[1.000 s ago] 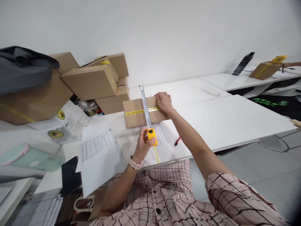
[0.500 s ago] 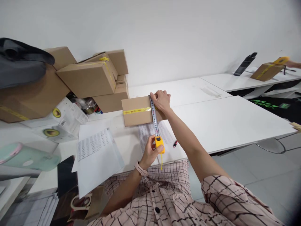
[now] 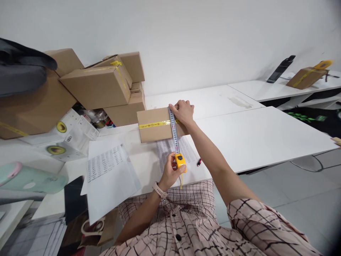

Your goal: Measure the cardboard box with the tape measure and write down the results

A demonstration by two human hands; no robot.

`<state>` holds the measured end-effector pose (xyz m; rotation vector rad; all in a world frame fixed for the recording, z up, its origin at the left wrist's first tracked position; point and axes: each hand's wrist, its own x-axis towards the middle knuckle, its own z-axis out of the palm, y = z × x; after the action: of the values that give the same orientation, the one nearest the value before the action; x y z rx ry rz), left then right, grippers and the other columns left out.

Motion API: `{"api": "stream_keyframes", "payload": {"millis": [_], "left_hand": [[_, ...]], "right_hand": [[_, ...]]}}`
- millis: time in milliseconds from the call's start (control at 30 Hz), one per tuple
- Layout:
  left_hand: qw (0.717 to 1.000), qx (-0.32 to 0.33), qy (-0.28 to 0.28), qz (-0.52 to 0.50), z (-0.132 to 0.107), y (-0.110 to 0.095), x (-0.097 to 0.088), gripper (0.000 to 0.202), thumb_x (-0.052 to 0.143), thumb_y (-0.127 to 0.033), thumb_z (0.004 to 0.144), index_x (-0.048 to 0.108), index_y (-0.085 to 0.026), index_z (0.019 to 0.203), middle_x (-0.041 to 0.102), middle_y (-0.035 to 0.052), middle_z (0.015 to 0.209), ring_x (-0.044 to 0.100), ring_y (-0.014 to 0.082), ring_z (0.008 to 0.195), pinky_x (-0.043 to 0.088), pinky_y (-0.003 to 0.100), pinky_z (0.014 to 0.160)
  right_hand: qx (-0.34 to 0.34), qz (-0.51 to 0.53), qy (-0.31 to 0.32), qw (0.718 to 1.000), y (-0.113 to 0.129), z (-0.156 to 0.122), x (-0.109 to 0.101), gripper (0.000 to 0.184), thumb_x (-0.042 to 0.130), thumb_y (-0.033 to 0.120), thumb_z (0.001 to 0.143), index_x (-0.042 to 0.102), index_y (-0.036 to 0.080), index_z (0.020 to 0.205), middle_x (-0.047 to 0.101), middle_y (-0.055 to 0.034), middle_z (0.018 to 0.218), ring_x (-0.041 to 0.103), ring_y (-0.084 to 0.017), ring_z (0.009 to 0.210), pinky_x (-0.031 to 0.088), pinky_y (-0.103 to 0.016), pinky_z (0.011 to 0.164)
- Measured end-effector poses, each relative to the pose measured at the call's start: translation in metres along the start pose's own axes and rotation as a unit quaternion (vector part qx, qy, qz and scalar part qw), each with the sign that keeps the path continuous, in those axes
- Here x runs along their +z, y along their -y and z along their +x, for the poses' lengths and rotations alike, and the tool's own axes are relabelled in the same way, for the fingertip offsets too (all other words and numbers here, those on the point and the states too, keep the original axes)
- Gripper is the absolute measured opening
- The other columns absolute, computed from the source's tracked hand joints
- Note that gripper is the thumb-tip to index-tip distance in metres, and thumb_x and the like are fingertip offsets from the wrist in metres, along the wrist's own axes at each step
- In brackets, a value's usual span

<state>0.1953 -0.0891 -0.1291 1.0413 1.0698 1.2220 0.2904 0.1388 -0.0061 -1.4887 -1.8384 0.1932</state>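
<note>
A small cardboard box (image 3: 153, 133) with yellow tape across its top lies on the white table, partly over a printed sheet (image 3: 162, 153). My left hand (image 3: 170, 170) grips the yellow case of a tape measure (image 3: 180, 161) near the table's front edge. Its blade (image 3: 174, 133) runs out across the box top to the far edge. There the thumb and fingers of my right hand (image 3: 184, 111) pinch the blade's end against the box. A short yellow strap hangs below the case.
A red and black pen (image 3: 199, 162) lies to the right of the sheet. More printed papers (image 3: 109, 177) lie at the left, with stacked cardboard boxes (image 3: 98, 85) behind. A black bottle (image 3: 281, 69) and another taped box (image 3: 301, 79) stand far right.
Both hands, the box and the blade hold nearly the same place. The view has shifted slightly, and a person's hand at the far right is out of view now.
</note>
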Motion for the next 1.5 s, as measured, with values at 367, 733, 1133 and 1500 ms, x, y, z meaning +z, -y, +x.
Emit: {"api": "stream_keyframes", "payload": {"millis": [367,733,1133,1500], "left_hand": [[1.000,0.015,0.019,0.005,0.004,0.015,-0.005,0.067,0.082,-0.040,0.077,0.046,-0.024,0.131,0.063,0.0060,0.116,0.063,0.0163,0.091,0.060,0.031,0.076],[0.998,0.055,-0.033,0.019,-0.044,0.033,-0.043,0.078,0.082,-0.045,0.077,0.040,-0.025,0.139,0.062,0.0131,0.131,0.069,0.0247,0.105,0.057,0.044,0.094],[0.987,0.041,-0.032,0.154,-0.056,0.048,-0.056,0.074,0.078,-0.038,0.071,0.044,-0.021,0.135,0.067,0.0052,0.106,0.067,0.0189,0.092,0.058,0.032,0.080],[0.967,0.032,-0.010,0.251,-0.066,0.034,-0.056,0.078,0.078,-0.038,0.072,0.042,-0.021,0.139,0.068,0.0081,0.115,0.069,0.0226,0.099,0.060,0.037,0.086]], "right_hand": [[0.003,-0.031,0.006,0.999,0.003,-0.004,-0.003,0.039,0.042,0.057,0.099,0.055,0.023,0.085,0.069,-0.0126,0.110,0.053,-0.032,0.111,0.037,-0.050,0.099],[-0.046,-0.040,-0.064,0.996,-0.009,-0.022,0.004,0.045,0.044,0.064,0.097,0.059,0.022,0.093,0.068,-0.0121,0.106,0.054,-0.031,0.109,0.038,-0.050,0.098],[-0.103,-0.047,-0.140,0.984,-0.053,-0.118,0.025,0.043,0.044,0.060,0.099,0.062,0.023,0.112,0.065,-0.0133,0.119,0.055,-0.033,0.118,0.033,-0.054,0.107],[-0.051,0.149,-0.111,0.981,-0.041,-0.137,-0.014,0.048,0.034,0.061,0.104,0.068,0.027,0.113,0.072,-0.0081,0.113,0.062,-0.024,0.109,0.046,-0.047,0.099]]}}
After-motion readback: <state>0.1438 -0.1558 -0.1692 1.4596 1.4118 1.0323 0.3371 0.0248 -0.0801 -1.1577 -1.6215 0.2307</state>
